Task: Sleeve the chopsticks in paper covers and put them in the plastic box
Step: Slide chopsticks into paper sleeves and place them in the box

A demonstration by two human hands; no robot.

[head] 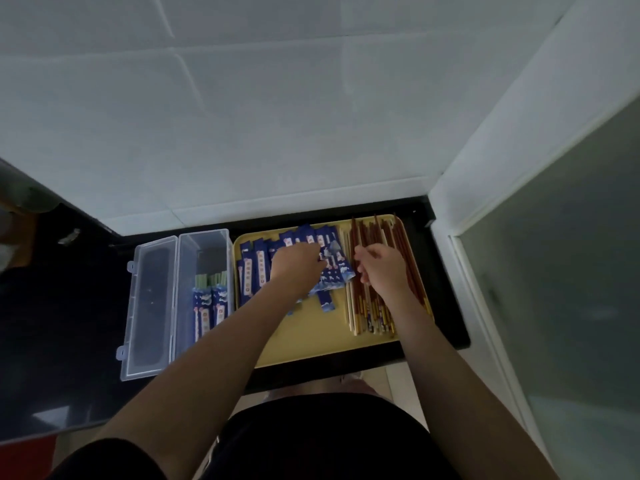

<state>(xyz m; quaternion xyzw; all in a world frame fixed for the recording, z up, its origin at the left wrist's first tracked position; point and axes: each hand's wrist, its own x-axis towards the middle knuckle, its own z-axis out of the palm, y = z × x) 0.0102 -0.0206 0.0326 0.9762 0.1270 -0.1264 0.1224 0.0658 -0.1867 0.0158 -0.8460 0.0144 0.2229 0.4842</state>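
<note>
Single head view — steep downward look, close over the tray point(311, 344)

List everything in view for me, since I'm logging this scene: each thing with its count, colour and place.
plastic box: one, clear, lid open to its left, on the dark counter left of the tray
sleeved chopsticks: two blue covers visible, green ends showing, inside the box
tray: one, yellow, centre of the counter
paper covers: a loose pile, blue, left half of the tray
bare chopsticks: a bundle, mostly reddish brown, a few pale, right side of the tray
counter: black
wall tiles: white, behind
left hand: on the covers
right hand: curled over the chopsticks, grasp unclear
</note>
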